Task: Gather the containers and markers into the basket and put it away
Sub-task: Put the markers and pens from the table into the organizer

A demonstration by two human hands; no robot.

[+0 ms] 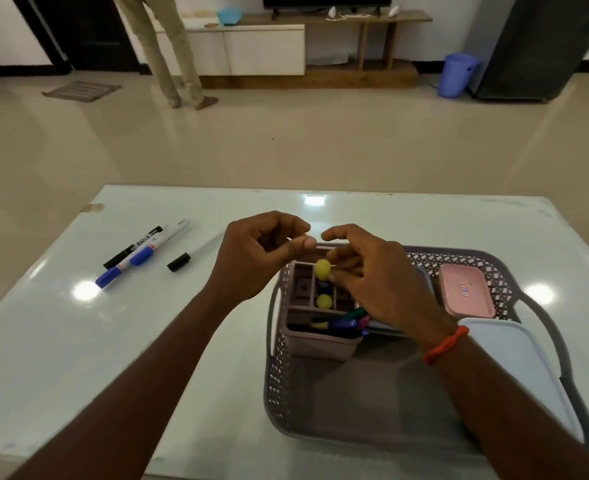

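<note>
Glossy white table (407, 220) with markers and a basket.
Four markers lie loose at the left: a black marker (132, 247), two blue-capped markers (159, 242) (111, 275), and a black-capped pen (189, 256). A grey perforated basket (320, 417) sits at the right.

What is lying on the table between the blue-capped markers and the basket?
In the head view, one black-capped marker lies on the table there; the left hand hovers above the same stretch.
</note>
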